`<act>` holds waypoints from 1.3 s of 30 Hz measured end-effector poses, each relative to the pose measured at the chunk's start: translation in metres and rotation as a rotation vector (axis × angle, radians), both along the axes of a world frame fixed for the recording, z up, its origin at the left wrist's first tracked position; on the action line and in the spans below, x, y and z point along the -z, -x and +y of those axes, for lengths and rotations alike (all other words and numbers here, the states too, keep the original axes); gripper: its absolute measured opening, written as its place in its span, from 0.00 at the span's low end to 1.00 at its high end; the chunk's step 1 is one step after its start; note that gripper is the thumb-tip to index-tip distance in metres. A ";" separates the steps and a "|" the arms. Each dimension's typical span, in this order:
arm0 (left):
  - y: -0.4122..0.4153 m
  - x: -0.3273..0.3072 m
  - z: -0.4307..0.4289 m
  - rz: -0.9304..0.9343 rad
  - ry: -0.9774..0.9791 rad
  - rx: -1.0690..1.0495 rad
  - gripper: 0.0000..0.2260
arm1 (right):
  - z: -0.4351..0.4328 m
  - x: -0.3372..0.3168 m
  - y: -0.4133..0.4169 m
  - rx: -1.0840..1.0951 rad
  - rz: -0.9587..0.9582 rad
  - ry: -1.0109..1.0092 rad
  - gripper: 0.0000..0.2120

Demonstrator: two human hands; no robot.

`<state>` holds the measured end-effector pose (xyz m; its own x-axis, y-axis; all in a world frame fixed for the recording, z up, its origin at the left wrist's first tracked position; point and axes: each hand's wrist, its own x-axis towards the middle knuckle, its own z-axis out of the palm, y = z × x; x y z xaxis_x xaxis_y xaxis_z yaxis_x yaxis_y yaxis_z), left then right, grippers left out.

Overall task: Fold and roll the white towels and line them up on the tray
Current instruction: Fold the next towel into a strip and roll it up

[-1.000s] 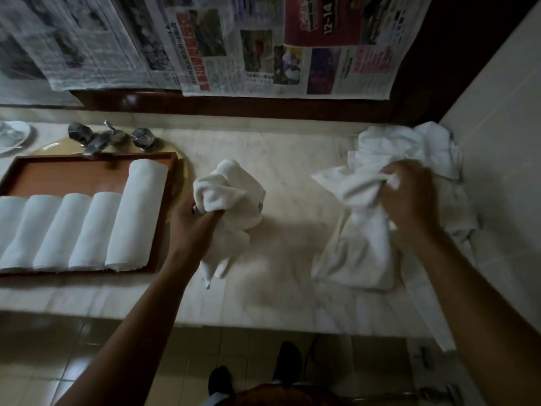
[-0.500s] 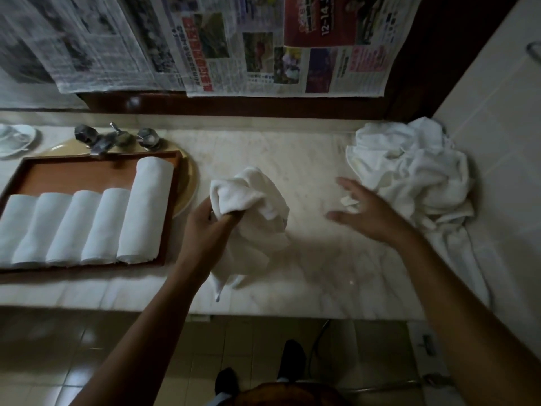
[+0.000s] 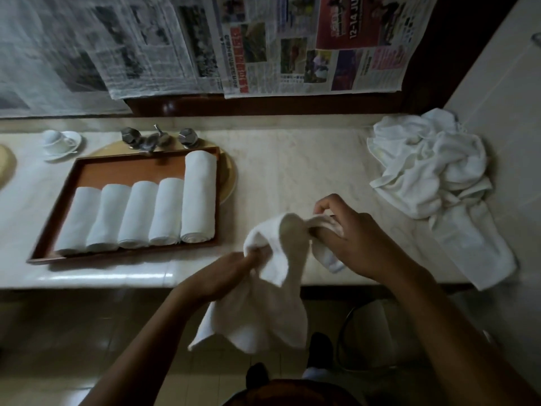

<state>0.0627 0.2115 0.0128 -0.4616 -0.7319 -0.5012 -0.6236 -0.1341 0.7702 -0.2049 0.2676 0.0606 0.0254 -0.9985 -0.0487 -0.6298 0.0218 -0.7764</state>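
Towel (image 3: 263,315), white & rumpled, hangs limp; L hand (image 3: 231,273) + R hand (image 3: 354,238) fingers curled, pinching top.

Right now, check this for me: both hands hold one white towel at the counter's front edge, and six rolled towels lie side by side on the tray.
One thing is wrong: the head view shows five rolled towels on the tray, not six. The rest stands: the left hand and the right hand both hold one white towel at the counter's front edge.
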 end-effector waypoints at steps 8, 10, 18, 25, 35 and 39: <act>-0.020 -0.015 -0.002 0.118 0.302 0.171 0.29 | 0.017 0.000 -0.048 0.029 0.116 0.011 0.08; -0.002 -0.015 0.013 0.139 0.413 0.234 0.26 | 0.016 -0.001 -0.059 0.009 0.104 0.025 0.10; -0.014 -0.002 -0.012 0.070 0.659 0.076 0.04 | 0.013 -0.013 -0.020 0.026 0.075 0.043 0.04; -0.029 -0.008 -0.043 -0.151 0.592 0.307 0.05 | 0.010 0.005 0.032 0.109 -0.154 0.019 0.11; -0.038 -0.003 -0.076 -0.173 0.722 0.040 0.05 | 0.008 0.017 0.075 0.339 -0.114 0.079 0.09; 0.008 -0.007 -0.044 -0.057 0.790 -0.138 0.17 | -0.003 -0.002 0.054 0.414 -0.283 0.065 0.05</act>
<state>0.0551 0.1676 0.0198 -0.3303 -0.9287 0.1687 -0.6826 0.3585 0.6369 -0.2591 0.2643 0.0622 -0.3700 -0.9284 -0.0341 -0.3437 0.1709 -0.9234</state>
